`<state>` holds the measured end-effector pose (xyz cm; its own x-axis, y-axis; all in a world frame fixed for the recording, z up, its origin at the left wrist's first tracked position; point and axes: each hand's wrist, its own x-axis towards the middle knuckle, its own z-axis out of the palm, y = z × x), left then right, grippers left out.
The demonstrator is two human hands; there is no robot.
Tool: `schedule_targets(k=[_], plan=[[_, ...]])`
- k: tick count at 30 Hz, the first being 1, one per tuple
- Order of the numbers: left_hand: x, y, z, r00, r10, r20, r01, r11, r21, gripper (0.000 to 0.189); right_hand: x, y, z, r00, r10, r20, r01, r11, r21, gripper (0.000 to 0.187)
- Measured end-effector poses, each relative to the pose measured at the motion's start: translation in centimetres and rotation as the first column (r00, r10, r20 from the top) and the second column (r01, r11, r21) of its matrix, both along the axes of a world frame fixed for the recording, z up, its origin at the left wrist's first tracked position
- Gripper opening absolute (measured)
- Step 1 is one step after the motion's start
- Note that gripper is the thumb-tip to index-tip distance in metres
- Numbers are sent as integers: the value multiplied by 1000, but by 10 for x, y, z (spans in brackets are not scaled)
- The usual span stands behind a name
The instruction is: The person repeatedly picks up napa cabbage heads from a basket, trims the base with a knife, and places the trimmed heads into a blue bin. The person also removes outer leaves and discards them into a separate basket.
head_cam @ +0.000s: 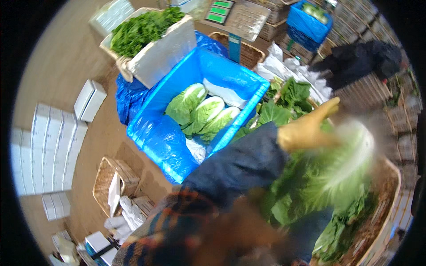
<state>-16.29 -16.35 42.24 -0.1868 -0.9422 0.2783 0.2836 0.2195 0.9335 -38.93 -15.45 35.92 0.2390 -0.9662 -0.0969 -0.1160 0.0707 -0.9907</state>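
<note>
A yellow work glove covers my left hand [308, 129], at the end of a dark blue sleeve. One digit points up and away from the others. The fingertips blur against a large napa cabbage [346, 169], and whether they grip it cannot be told. The cabbage's white base faces up and its green leaves hang downward. My right hand is not in view. Left of my forearm stands a blue plastic-lined crate [156, 138]. Several napa cabbages [209, 111] lie side by side in it, white bases towards the far side, with white sheets around them.
A foam box [163, 55] of leafy greens stands behind the crate. Beyond are a scale [236, 16] and a blue-lined box [309, 21] of vegetables. A basket [389, 193] with leaves lies right. White boxes [55, 146] are stacked left. A person in dark clothes [362, 63] bends nearby.
</note>
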Motion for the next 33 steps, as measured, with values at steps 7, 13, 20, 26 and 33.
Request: schedule_targets(k=[7,13,20,26,33], plan=[[65,101,-6,936,175,305,-208,975,77,147,54,-15,-3,994,105,-14,-106,985,-135,57],[140,136,-57,784,586,-207,-561,810,169,114,191,-4,16,935,354,27,-350,933,-81,65],[223,196,-142,559,779,-284,-583,613,533,71,271,-23,27,910,367,192,-387,919,75,63],[313,293,-174,422,868,-262,-624,487,611,74,345,-70,-71,629,596,-499,-723,684,-95,39],[377,319,-165,486,869,-90,-642,424,639,78,587,-28,-202,14,271,-963,-888,-439,-137,25]])
